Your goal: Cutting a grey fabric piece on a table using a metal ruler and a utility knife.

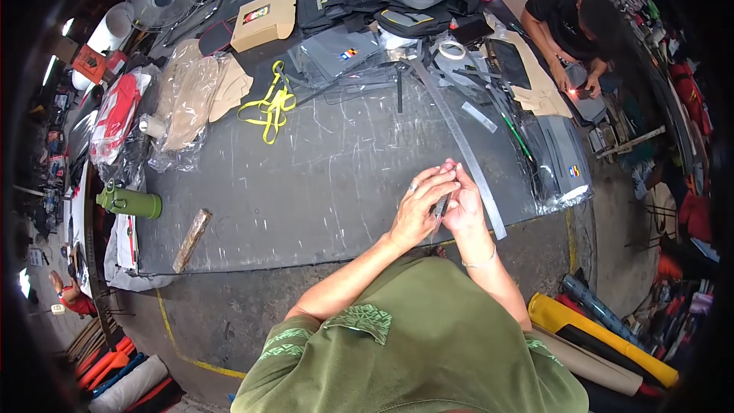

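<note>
At the table's near edge, right of centre, I observe the left hand [419,207] and right hand [466,207] together, fingers bent, both closed on a small dark object [441,205]. It sits between the palms, mostly covered; I cannot tell its kind. Just beside the right hand, a long grey strip [456,124] lies across the dark table [329,184]. Further left: yellow strap [284,100] in a loose tangle, wooden piece [193,241], green bottle [134,202] on its side.
</note>
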Action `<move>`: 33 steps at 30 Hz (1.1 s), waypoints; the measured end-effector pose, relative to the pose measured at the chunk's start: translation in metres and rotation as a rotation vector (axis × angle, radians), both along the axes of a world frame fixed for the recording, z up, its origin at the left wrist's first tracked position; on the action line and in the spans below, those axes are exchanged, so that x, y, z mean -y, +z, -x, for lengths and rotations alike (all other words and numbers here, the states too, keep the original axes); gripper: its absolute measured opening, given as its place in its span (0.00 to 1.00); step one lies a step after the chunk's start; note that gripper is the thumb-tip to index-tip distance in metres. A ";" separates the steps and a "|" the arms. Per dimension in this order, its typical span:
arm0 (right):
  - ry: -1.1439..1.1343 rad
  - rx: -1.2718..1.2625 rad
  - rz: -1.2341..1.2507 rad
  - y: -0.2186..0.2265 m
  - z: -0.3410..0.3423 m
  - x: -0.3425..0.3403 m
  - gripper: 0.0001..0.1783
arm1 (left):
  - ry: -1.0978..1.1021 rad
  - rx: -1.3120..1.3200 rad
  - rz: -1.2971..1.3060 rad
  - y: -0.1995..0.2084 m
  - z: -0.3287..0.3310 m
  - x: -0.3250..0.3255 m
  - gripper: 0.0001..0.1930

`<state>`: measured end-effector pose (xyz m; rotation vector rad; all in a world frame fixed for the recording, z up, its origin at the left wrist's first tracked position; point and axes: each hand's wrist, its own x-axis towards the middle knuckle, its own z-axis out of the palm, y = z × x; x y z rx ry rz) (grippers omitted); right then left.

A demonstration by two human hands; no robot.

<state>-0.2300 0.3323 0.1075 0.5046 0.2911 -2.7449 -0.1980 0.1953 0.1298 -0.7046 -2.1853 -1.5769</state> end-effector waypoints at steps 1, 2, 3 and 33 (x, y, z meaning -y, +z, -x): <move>-0.012 0.002 0.000 -0.004 0.000 0.000 0.12 | -0.012 0.002 0.000 -0.002 -0.001 0.000 0.33; -0.047 0.034 -0.036 -0.010 0.001 -0.001 0.13 | -0.026 0.000 0.025 -0.005 0.000 0.000 0.33; -0.093 0.070 -0.071 -0.015 0.002 -0.003 0.13 | -0.050 0.001 0.050 -0.008 0.000 0.000 0.33; 0.515 -0.470 -0.699 0.027 -0.016 -0.011 0.23 | -0.059 0.464 0.138 0.010 -0.001 0.030 0.24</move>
